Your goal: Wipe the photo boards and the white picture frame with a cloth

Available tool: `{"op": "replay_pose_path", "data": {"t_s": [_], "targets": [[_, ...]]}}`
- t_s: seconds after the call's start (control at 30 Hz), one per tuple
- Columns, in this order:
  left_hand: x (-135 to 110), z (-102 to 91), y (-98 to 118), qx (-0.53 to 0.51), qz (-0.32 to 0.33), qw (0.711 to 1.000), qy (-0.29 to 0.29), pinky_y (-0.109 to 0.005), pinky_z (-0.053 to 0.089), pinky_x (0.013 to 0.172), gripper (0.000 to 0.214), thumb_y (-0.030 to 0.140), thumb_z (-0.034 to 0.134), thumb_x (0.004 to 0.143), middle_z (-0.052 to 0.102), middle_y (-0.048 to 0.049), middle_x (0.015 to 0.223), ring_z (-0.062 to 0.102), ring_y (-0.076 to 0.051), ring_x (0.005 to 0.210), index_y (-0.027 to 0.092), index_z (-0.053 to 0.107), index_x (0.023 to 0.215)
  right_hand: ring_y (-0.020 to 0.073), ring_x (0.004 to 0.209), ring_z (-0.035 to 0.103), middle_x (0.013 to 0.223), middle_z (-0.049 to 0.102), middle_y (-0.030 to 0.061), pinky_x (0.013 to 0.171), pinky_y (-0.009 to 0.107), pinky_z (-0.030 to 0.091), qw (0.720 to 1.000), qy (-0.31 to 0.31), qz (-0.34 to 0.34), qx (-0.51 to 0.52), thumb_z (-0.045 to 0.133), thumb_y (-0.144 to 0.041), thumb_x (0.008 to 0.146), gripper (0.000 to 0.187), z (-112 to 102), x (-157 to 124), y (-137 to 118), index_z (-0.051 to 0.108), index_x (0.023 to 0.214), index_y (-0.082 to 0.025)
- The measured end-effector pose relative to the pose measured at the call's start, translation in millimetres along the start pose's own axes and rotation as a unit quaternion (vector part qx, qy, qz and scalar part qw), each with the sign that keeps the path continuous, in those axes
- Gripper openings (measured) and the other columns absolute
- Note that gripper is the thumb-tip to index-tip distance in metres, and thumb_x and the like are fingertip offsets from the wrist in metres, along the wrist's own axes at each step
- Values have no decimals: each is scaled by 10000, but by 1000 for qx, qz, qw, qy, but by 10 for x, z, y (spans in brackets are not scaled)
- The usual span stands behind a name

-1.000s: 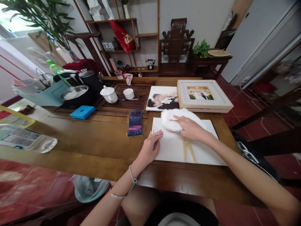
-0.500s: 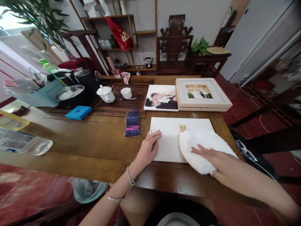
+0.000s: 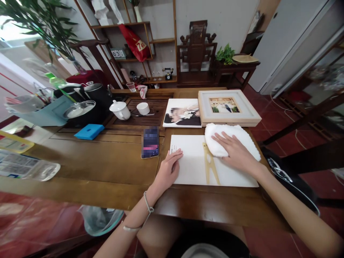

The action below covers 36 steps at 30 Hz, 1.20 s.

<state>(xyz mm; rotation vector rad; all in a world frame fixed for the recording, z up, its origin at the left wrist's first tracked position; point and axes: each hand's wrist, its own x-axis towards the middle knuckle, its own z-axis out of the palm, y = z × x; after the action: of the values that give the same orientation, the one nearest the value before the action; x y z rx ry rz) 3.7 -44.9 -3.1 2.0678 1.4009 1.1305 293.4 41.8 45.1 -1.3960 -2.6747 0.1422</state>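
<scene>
A white flat panel (image 3: 188,168) lies on the table in front of me, with small print at its upper left. A tan A-shaped stand piece (image 3: 208,166) is on its face, its top beside the cloth. My left hand (image 3: 172,165) rests on the panel's left edge, fingers stretched out. My right hand (image 3: 233,149) lies flat with spread fingers on a fluffy white cloth (image 3: 243,134), pressed over the panel's upper right corner. The cloth covers that corner and reaches the light wooden frame behind it. My right thumb is hidden.
Behind the panel lie a photo print (image 3: 181,120) and a boxed picture frame (image 3: 228,120). A phone (image 3: 150,142) is to the left. Farther left are a blue block (image 3: 89,132), a lidded white cup (image 3: 120,110) and a small white bowl (image 3: 143,108) near the tea tray.
My right hand and the cloth have moved from the panel's lower right up to its upper right corner, uncovering the A-shaped piece. My left hand has stayed at the left edge.
</scene>
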Motion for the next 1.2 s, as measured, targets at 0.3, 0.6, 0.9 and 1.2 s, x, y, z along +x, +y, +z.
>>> {"op": "replay_pose_path", "data": {"t_s": [0.3,0.6,0.9,1.2], "targets": [[-3,-13,29,6,3,1000,-4,-570,274,1204,397,51,420,917,671,-109,1290,585,-246,1286,206,638,1210,257,1440,305,1585,303,-61,1142,502,379,992,-106,-55,51,406,9,572,1094,-271,-1073,-322,183,1572,-374],[-1,0,9,8,8,1000,1,-590,287,1190,381,48,416,916,680,-126,1268,597,-256,1273,188,639,1191,280,1494,167,1606,294,42,1179,621,157,997,-35,-29,64,449,-63,657,914,-60,-139,184,313,1541,-251],[-3,9,-5,8,10,1000,6,-595,288,1188,385,52,418,916,682,-123,1268,598,-251,1272,199,641,1193,339,1493,170,1613,292,73,1112,729,167,1000,1,16,11,456,-128,749,834,21,-130,169,266,1550,-259],[-8,-3,13,12,5,1000,1,-584,284,1196,392,49,423,915,672,-115,1288,591,-250,1279,203,638,1205,315,1499,131,1624,261,-5,1116,676,288,997,-69,-31,4,431,-9,595,1098,-120,-1092,-396,98,1582,-358]]}}
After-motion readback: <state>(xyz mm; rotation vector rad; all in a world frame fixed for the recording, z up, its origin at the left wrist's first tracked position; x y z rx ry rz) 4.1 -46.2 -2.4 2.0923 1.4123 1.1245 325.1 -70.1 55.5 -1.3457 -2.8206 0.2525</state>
